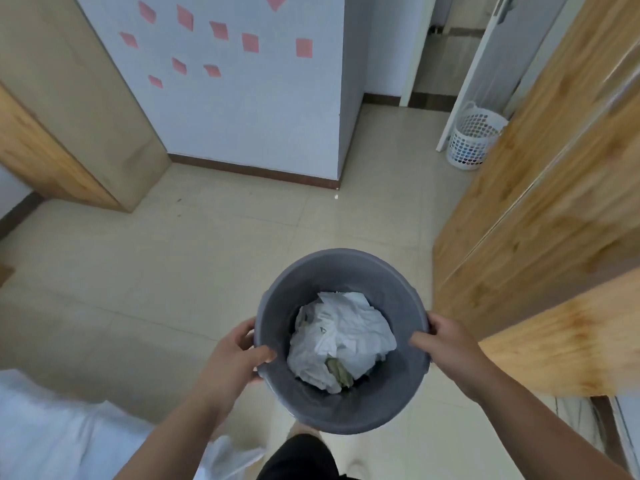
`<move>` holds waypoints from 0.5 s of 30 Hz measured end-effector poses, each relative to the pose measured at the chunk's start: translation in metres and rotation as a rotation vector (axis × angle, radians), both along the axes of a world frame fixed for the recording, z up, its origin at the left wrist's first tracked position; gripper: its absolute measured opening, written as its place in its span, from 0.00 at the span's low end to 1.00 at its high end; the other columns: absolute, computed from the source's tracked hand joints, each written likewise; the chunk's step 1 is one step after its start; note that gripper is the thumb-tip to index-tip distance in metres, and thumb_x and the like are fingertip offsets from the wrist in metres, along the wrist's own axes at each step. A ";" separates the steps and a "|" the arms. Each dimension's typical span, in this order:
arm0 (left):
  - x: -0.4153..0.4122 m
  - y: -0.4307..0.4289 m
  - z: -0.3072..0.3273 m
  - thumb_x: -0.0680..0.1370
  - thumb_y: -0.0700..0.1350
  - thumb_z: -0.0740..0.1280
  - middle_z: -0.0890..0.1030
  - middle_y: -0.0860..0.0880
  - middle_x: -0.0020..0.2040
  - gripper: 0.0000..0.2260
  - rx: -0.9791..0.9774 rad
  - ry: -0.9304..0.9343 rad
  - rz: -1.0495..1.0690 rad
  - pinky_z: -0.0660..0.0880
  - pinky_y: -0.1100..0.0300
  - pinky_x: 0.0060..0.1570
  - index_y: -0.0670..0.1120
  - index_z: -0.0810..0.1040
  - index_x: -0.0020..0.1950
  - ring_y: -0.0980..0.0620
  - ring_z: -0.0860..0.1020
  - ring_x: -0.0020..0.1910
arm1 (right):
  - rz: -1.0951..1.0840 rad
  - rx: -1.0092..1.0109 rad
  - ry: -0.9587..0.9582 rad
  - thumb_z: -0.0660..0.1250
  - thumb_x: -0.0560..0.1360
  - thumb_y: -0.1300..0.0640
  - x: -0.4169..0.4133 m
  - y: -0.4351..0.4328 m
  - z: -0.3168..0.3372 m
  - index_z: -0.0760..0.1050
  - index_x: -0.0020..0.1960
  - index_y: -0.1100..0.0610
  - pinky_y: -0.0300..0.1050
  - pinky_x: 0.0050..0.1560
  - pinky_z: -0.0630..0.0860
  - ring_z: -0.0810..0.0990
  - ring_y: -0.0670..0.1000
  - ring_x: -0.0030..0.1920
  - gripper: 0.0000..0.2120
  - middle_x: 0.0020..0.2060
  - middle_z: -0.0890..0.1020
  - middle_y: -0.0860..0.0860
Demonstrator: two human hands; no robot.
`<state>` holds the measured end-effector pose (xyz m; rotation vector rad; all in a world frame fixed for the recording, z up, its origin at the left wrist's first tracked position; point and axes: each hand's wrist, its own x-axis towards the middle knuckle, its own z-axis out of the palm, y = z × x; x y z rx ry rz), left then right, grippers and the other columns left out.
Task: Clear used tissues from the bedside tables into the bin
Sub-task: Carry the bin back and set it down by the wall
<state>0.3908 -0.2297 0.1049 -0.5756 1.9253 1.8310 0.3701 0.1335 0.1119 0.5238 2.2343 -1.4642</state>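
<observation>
A round grey bin (341,268) is held up in front of me above the tiled floor. Crumpled white tissues (341,337) lie inside it, with a bit of greenish scrap among them. My left hand (235,355) grips the bin's left rim, thumb inside the wall. My right hand (446,344) grips the right rim the same way. No bedside table is in view.
A white bed corner (52,431) sits at the lower left. Wooden furniture (554,209) runs along the right and a wooden panel (38,150) stands at the left. A white perforated basket (472,140) stands by an open doorway. A white wall with pink notes (221,98) is ahead.
</observation>
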 end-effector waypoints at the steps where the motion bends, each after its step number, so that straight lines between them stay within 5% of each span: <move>1: -0.022 -0.003 -0.008 0.66 0.40 0.73 0.90 0.48 0.54 0.24 0.009 -0.007 -0.005 0.85 0.58 0.40 0.61 0.86 0.57 0.47 0.89 0.49 | -0.010 0.001 -0.007 0.68 0.65 0.54 -0.021 -0.003 -0.007 0.84 0.46 0.47 0.45 0.36 0.76 0.83 0.48 0.37 0.12 0.41 0.88 0.52; 8: -0.182 -0.025 -0.038 0.64 0.40 0.71 0.90 0.48 0.53 0.26 0.057 -0.088 -0.026 0.85 0.58 0.39 0.64 0.87 0.55 0.48 0.89 0.47 | -0.036 0.016 -0.056 0.68 0.66 0.54 -0.166 -0.031 -0.024 0.85 0.48 0.38 0.44 0.39 0.81 0.87 0.48 0.42 0.15 0.42 0.89 0.44; 15: -0.356 -0.044 -0.007 0.65 0.40 0.72 0.90 0.48 0.55 0.26 0.053 -0.059 -0.094 0.86 0.55 0.42 0.62 0.86 0.58 0.46 0.89 0.50 | -0.078 0.050 -0.007 0.68 0.64 0.52 -0.318 -0.041 -0.010 0.85 0.48 0.45 0.49 0.38 0.78 0.86 0.54 0.42 0.14 0.40 0.88 0.47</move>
